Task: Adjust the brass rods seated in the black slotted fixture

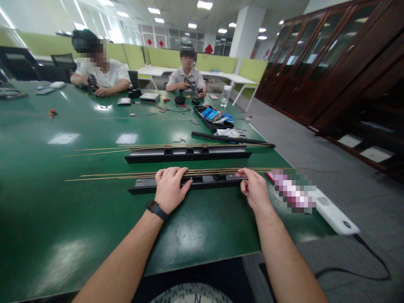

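So, 2 blk channels: near channel (216, 183) under L hand (170, 187), far channel (189, 158) just past it, 12 o'clock. L hand laid open atop; R hand (255, 189) bent at thin brass rods (214, 170), can't tell if gripping. Tbl edge (285, 160) close, 2–3 o'clock; glossy grn tabletop (63, 210) spreads to 9. Office, 2 co-workers (116, 75), 11–12.

A left hand (170, 187) rests over thin golden rods (110, 174) and the black rail (142, 190) beneath them on a green table (94, 227), as the right hand (255, 188) reaches the rods farther along, its exact grip hard to make out. A second black rail (189, 157) lies just beyond; a co-worker in white (115, 76) and another in a light shirt (189, 76) sit opposite.
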A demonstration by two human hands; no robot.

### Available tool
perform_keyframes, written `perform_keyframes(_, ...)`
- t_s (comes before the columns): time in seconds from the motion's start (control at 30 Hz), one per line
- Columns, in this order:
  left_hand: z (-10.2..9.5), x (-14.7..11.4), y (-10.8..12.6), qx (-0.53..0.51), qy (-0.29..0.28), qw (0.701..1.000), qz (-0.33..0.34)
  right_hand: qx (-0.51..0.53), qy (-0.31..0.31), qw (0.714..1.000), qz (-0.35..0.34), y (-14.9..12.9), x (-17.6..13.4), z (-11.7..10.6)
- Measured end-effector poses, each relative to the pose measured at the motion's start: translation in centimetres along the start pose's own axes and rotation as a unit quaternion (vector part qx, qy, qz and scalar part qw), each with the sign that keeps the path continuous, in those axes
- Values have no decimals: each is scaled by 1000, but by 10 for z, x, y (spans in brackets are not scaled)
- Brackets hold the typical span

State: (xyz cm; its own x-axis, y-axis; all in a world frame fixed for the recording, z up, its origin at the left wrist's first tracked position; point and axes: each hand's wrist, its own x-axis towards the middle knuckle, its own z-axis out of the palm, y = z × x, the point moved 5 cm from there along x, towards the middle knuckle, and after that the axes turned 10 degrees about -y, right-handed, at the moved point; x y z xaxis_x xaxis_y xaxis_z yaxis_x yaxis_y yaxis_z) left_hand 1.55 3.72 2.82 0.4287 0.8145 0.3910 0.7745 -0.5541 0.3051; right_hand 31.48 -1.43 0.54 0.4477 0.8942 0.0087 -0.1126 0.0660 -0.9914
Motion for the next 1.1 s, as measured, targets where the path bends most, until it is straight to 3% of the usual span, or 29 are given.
perform_keyframes(0.23, 1, 0, 0, -3, -1, 1000, 1, -7, 19, 1000, -6, -1, 0, -2)
perform_keyframes(0.87, 1, -1, 0, -1, 5, 1000, 3, -12, -37, 999, -3, -1, -3, 4)
perform_keyframes(1.1, 0, 0, 0, -1, -2, 1000, 0, -2, -18, 1000, -3, -1, -1, 2)
